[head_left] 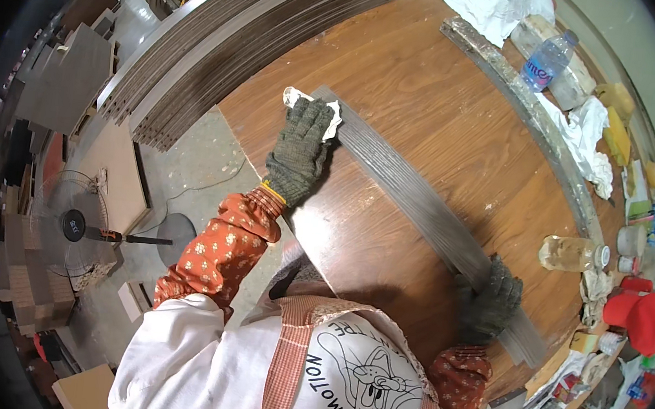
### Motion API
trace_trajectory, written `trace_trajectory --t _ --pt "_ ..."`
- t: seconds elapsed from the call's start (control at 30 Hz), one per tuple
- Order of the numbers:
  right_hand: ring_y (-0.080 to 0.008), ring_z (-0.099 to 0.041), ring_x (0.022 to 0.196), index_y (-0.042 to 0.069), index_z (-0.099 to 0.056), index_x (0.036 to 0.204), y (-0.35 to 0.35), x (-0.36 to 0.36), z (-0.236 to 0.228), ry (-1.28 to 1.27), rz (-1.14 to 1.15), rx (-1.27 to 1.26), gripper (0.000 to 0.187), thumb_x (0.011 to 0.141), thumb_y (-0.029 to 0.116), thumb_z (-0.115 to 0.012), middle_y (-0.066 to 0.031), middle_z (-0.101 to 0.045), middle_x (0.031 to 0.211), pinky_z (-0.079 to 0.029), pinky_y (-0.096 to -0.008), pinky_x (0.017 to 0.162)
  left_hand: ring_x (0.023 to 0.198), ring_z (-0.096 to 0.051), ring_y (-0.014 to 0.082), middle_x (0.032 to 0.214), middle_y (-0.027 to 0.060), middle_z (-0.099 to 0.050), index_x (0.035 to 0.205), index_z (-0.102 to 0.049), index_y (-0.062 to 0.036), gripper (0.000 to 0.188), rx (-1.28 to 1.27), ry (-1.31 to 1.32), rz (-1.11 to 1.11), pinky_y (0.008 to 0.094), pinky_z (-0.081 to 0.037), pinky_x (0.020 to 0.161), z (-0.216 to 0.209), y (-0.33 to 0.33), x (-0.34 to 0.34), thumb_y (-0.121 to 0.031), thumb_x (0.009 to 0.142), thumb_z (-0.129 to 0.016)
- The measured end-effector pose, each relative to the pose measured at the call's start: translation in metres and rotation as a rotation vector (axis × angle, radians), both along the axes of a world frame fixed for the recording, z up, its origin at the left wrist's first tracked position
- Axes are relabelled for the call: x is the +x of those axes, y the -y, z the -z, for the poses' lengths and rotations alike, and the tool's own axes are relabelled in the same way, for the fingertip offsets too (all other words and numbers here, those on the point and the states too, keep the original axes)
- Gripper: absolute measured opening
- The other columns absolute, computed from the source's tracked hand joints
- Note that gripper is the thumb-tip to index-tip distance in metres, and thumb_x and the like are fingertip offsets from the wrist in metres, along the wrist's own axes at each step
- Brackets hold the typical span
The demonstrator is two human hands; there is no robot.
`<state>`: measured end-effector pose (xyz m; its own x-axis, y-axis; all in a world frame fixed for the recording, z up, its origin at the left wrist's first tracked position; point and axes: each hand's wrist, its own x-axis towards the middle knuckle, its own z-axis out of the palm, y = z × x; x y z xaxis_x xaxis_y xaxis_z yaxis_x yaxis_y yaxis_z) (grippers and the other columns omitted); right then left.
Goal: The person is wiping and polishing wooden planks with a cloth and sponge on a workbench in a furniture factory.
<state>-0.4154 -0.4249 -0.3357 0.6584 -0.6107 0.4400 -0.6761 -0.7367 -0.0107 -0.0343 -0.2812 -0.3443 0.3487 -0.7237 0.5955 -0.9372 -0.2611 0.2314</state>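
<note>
A long grey wood-grain board (415, 197) lies slantwise across the brown wood-grain tabletop (275, 93). At its far left end my left hand (300, 143), in a dark green knitted glove, presses a crumpled white cloth (332, 122) against the board. Parts of the cloth stick out on both sides of the fingers. My right hand (494, 303), gloved alike, grips the board near its other end, with the fingers bent over it. The right thumb is hard to make out. A short length of board (525, 343) shows beyond the right hand.
Stacked grey boards (224, 45) stand at the far left of the table. A metal-like bar (525, 113) runs along the far right side. Beyond it are a water bottle (549, 62), a jar (567, 254) and a red cloth item (651, 321). A fan (75, 225) stands left.
</note>
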Motion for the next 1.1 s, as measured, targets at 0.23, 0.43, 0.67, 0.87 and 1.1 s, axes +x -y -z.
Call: trace_trajectory --t 0.23,0.43,0.67,0.87,1.1 --pt "-0.036 -0.057 0.108 0.004 -0.05 0.132 -0.003 0.003 -0.002 0.014 0.005 -0.024 0.072 0.085 0.057 -0.066 -0.0144 -0.059 0.119 -0.039 -0.0587 0.104 0.138 -0.041 0.0391 0.14 0.0214 -0.05 0.138 -0.05 -0.0024 0.062 0.027 -0.038 0.103 0.0513 -0.028 0.117 0.002 0.009 -0.073 -0.006 0.079 -0.069" --pt "-0.0366 -0.059 0.105 0.004 -0.051 0.13 -0.004 0.002 -0.003 0.037 -0.005 -0.048 0.068 0.085 0.053 -0.067 -0.0147 -0.06 0.118 -0.039 -0.0586 0.102 0.131 -0.045 0.0439 0.135 0.0276 -0.051 0.134 -0.051 0.0005 0.049 -0.029 -0.03 -0.091 0.0475 -0.034 0.114 -0.012 -0.005 0.024 -0.002 0.086 -0.059" --pt "-0.0393 -0.059 0.103 0.003 -0.051 0.129 -0.006 0.007 -0.007 0.048 -0.024 -0.009 0.067 0.082 0.047 -0.072 -0.0163 -0.061 0.112 -0.039 -0.0589 0.101 0.108 -0.056 0.0355 0.107 0.0198 -0.057 0.139 -0.045 -0.0017 0.058 -0.228 0.179 0.053 0.0503 -0.044 0.096 -0.04 0.026 0.005 -0.009 0.083 -0.057" --pt "-0.0392 -0.058 0.102 0.003 -0.051 0.128 -0.006 0.006 -0.01 0.052 -0.008 0.03 0.071 0.077 0.045 -0.076 -0.0164 -0.06 0.111 -0.039 -0.0597 0.099 0.106 -0.059 0.0316 0.108 0.0115 -0.063 0.11 -0.066 -0.0084 0.029 0.089 -0.064 0.323 0.0441 -0.046 0.098 -0.034 0.059 0.007 -0.003 0.081 -0.063" --pt "-0.0392 -0.059 0.099 0.002 -0.051 0.127 -0.003 0.012 -0.005 0.128 -0.032 -0.029 0.066 0.079 0.04 -0.075 -0.0161 -0.06 0.107 -0.04 -0.0602 0.099 0.088 -0.064 0.0353 0.098 0.0182 -0.064 0.108 -0.064 -0.007 0.017 0.036 0.16 0.131 0.0413 -0.051 0.082 -0.046 0.018 0.082 -0.015 0.096 -0.054"
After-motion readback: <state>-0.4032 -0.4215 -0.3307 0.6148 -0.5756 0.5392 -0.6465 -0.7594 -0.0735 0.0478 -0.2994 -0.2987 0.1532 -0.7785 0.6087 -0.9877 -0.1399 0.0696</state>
